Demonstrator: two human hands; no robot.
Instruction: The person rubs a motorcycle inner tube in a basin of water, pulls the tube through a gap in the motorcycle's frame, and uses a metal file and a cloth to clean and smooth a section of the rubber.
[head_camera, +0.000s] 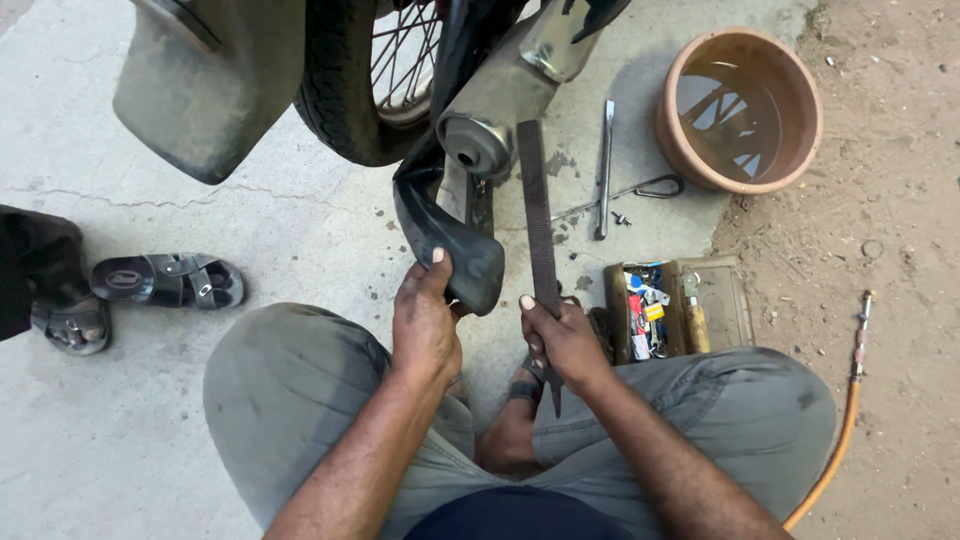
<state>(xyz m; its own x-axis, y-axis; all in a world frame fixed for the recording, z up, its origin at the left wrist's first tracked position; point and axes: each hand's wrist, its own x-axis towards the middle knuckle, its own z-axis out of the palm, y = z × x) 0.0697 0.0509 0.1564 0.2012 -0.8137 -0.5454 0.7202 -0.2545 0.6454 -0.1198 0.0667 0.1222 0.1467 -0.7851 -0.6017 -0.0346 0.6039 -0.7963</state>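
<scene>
left arm: bare, reached forward from the lower frame between the bent knees.
left hand (425, 325): knuckles up, fingers curled shut in a grip, thumb raised along the top.
right arm: bare, angled up and inward from the lower right.
right hand (562, 338): closed in a fist-like grip, thumb pointing forward.
hands: near each other, not touching.

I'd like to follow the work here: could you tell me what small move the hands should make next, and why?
Probably bring the flat file in the right hand onto the black inner tube: the left hand holds the tube's fold up, and the file is apart beside it.
</scene>
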